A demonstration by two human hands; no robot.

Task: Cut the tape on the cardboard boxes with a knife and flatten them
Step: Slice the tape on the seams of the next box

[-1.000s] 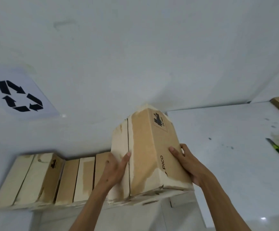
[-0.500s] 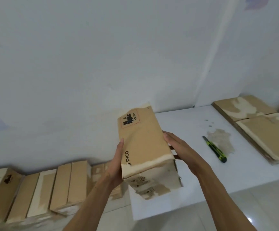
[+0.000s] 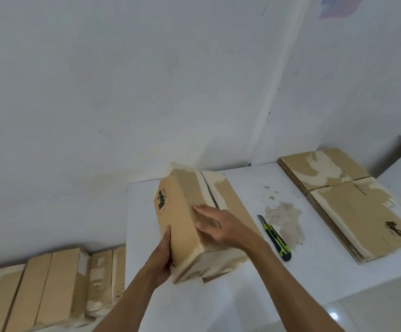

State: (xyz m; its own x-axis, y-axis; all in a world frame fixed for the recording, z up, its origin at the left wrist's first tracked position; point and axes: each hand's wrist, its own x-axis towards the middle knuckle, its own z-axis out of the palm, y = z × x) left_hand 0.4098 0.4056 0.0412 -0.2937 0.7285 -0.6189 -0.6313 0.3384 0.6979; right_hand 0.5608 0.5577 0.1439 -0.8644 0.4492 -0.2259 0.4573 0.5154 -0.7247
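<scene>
A sealed cardboard box (image 3: 185, 212) lies on the white worktop (image 3: 314, 271), near its left edge, long side running toward the wall. The left hand (image 3: 162, 257) grips the box's near left corner, fingers curled round the edge. The right hand (image 3: 218, 226) rests flat on top, fingers spread and relaxed. At 3 o'clock from the box, just beside it, lies a green-and-black utility knife (image 3: 275, 238). Further toward 2 o'clock sit flattened boxes (image 3: 352, 207) in a stack. At 8 o'clock, below the worktop, a row of sealed boxes (image 3: 51, 288) stands against the wall.
</scene>
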